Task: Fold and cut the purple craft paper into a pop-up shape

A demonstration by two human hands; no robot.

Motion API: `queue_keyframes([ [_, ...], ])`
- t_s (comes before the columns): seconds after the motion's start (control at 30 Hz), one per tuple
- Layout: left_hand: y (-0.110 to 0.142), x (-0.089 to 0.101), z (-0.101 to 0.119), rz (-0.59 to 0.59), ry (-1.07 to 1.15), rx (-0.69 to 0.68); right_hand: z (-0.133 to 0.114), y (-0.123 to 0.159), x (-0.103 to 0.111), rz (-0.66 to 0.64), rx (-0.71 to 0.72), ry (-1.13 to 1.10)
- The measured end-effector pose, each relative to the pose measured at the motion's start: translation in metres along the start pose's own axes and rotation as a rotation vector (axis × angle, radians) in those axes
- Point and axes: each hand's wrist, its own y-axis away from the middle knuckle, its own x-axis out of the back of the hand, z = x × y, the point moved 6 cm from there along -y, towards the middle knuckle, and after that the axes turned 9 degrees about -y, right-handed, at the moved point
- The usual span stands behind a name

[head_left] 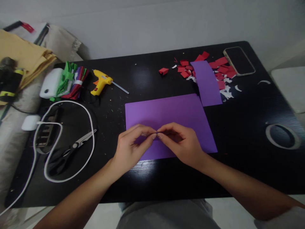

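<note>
Both hands meet over a purple sheet of paper that lies flat on the black table. My left hand is closed in a pinch, thumb against fingertips. Opposite it, my right hand pinches the same way, and the fingertips of the two touch. A tiny dark bit shows between them, too small to name and mostly hidden by the fingers. A narrower purple paper piece lies at the sheet's upper right corner, on top of red and white scraps.
Left are scissors, a white cable, a yellow glue gun with its glue stick and bundled coloured strips. Right are red paper pieces, a phone and a white ring. The table's front edge is near my lap.
</note>
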Motion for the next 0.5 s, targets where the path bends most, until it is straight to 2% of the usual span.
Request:
queue_keyframes([
  [0.23, 0.0009, -0.002, 0.0002, 0.004, 0.004, 0.006, -0.0023, -0.0009, 0.0004, -0.026, 0.022, 0.063],
  [0.5, 0.0009, 0.0018, -0.0028, 0.021, -0.009, 0.036, 0.0029, -0.0016, 0.0011, -0.001, -0.036, -0.07],
])
